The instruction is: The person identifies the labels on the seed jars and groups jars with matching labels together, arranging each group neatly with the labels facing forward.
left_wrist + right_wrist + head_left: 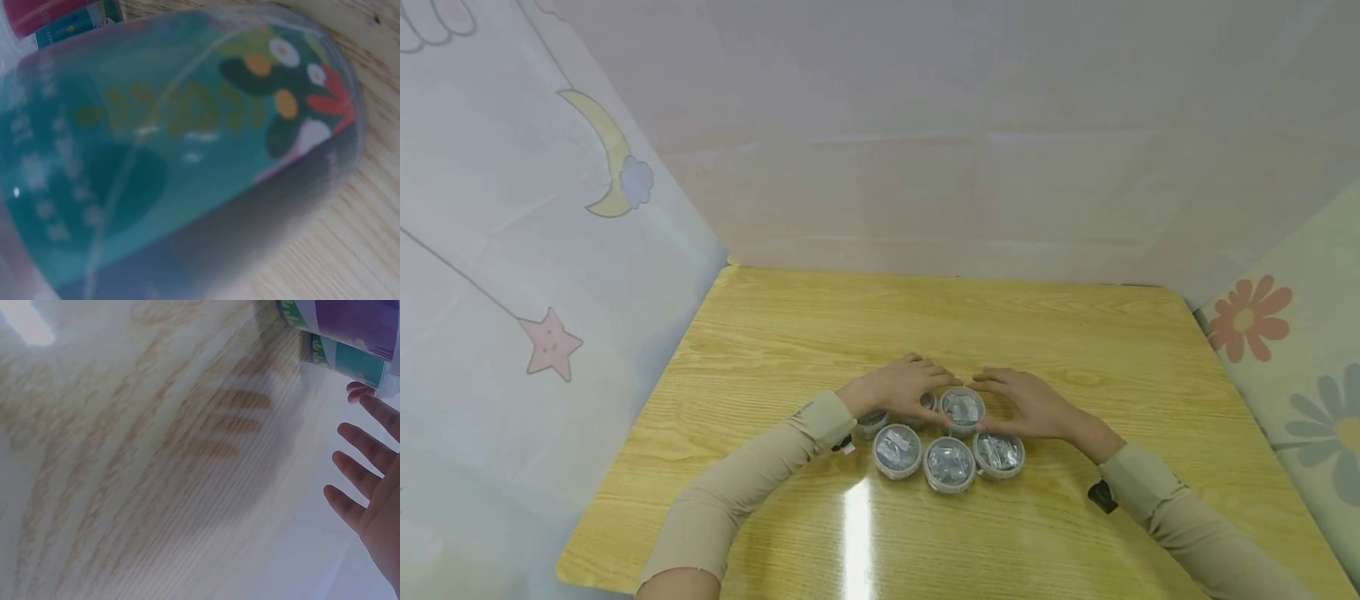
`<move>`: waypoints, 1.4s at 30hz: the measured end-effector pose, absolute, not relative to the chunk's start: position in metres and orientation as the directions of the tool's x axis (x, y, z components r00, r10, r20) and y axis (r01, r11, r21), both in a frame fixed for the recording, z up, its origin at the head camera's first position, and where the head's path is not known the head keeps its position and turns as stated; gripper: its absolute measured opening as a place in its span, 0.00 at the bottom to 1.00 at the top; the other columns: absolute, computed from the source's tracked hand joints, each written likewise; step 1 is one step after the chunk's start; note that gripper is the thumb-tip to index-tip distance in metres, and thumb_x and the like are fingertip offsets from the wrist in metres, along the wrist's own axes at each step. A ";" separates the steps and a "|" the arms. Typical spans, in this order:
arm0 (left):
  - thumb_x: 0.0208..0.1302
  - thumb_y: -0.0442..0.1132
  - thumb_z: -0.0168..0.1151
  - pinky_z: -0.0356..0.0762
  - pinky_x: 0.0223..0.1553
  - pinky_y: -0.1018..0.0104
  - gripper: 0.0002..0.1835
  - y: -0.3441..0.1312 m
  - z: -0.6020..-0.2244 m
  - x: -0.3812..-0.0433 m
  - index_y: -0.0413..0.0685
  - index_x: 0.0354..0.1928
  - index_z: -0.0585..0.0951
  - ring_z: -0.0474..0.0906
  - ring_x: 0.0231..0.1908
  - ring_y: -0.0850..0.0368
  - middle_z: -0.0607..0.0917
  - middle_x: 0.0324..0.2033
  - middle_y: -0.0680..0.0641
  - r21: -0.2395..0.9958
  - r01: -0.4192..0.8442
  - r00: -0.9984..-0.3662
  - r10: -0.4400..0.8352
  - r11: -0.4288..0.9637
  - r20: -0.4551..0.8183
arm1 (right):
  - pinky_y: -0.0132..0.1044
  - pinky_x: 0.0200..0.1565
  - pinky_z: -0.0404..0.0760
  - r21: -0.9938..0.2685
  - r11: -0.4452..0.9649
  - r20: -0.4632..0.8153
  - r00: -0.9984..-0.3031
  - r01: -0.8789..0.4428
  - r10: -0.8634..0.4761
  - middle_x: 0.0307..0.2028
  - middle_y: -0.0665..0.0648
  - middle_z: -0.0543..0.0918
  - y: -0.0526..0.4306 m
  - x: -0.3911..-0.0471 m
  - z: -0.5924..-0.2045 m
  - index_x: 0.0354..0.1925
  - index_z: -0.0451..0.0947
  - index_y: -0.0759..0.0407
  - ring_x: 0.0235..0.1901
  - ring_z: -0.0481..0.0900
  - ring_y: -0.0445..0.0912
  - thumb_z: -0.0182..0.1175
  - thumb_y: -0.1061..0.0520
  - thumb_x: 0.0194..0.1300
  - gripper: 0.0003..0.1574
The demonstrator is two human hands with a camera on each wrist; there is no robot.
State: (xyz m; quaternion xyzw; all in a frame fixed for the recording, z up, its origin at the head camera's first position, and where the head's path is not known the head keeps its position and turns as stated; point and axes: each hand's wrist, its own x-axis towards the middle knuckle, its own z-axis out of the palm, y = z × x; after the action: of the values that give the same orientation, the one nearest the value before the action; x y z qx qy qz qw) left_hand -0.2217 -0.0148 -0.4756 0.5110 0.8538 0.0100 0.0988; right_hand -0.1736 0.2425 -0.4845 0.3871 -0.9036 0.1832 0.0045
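Several round tubs with clear lids and shiny silvery contents stand close together on the table. My left hand (904, 388) reaches over the back row, partly hiding a back-left tub (871, 423) and a back-middle tub (927, 402). Its fingertips and thumb come right to the left side of the back-right tub (962, 407). On that tub's other side is my right hand (1028, 405), fingers extended and spread, thumb over the front-right tub (998, 452). A teal tub with printed flowers (187, 144) fills the left wrist view. Purple (359, 322) and teal tubs (353, 362) appear beside the right fingers.
In the front row are a left tub (897, 451) and a middle tub (950, 464). The wooden table (760, 333) meets printed fabric walls (880, 192) at the back and sides. A bright reflection lies on the wood in front of the tubs.
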 end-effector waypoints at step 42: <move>0.58 0.74 0.39 0.55 0.67 0.51 0.42 -0.017 -0.467 -0.229 0.56 0.66 0.64 0.65 0.62 0.57 0.70 0.63 0.54 0.192 0.857 -0.473 0.878 0.478 -0.073 | 0.57 0.59 0.67 -0.406 0.659 0.137 -0.755 -0.633 -0.641 0.60 0.57 0.72 0.232 -0.174 -0.472 0.62 0.67 0.57 0.60 0.68 0.55 0.59 0.32 0.56 0.45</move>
State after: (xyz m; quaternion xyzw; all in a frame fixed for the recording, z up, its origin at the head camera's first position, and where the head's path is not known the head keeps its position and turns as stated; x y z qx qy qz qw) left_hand -0.2293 -0.0172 -0.4668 0.5067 0.8559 0.0644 0.0810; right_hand -0.1738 0.2315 -0.4724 0.3497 -0.9108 0.2194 -0.0092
